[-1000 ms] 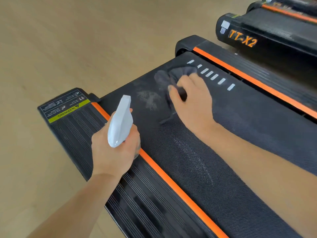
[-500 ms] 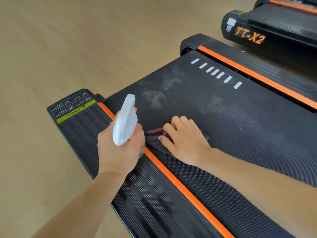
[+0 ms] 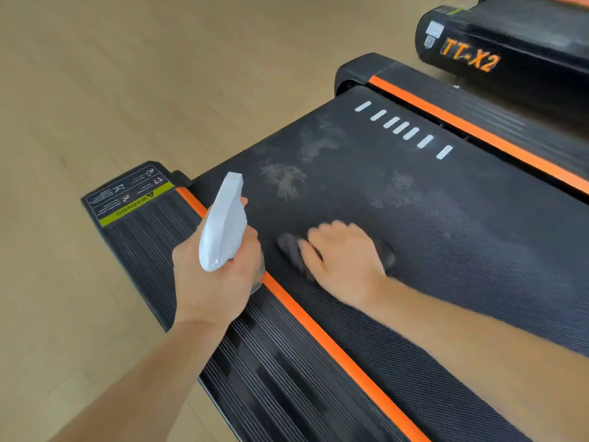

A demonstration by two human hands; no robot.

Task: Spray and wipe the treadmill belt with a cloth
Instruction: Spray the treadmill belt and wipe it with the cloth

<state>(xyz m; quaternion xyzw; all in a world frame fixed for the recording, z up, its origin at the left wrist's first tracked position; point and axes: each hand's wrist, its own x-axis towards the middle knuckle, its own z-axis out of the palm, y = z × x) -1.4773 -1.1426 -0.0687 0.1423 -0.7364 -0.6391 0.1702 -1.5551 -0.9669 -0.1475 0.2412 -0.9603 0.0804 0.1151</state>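
The black treadmill belt (image 3: 446,250) runs diagonally through the view, with pale damp patches on its far part. My right hand (image 3: 344,253) presses a dark grey cloth (image 3: 291,250) flat on the belt near the left orange stripe; the hand is blurred and covers most of the cloth. My left hand (image 3: 213,282) holds a white spray bottle (image 3: 223,224) over the ribbed left side rail, nozzle pointing away from me.
An orange stripe (image 3: 334,349) edges the ribbed left side rail (image 3: 255,378), which carries a warning label (image 3: 130,196) at its far end. Another rail with an orange stripe (image 3: 478,132) borders the right side. A second treadmill marked TT-X2 (image 3: 471,59) stands beyond. Wood floor (image 3: 127,74) lies left.
My right hand dragged the cloth from the far end of the belt back toward me, then shifted slightly right of the orange stripe. The spray bottle hand stayed nearly still.
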